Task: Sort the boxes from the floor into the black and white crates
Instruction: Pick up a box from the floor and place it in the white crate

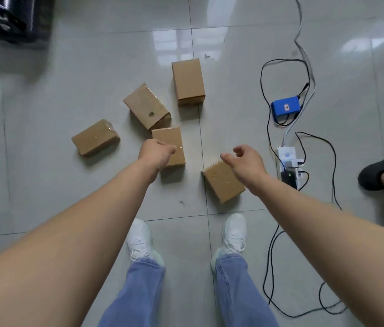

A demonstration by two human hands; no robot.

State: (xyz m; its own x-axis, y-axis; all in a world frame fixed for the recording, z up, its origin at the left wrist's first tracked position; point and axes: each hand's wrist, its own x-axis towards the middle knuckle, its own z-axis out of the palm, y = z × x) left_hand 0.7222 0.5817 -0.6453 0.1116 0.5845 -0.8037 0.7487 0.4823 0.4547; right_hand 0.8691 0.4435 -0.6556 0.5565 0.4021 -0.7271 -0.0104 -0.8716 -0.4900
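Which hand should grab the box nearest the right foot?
Right. The right hand hangs open directly over that box; the left hand is over a different box.

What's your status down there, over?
Both hands empty: left hand and right hand reaching over boxes. Five cardboard boxes on floor. Cables and power strip at right.
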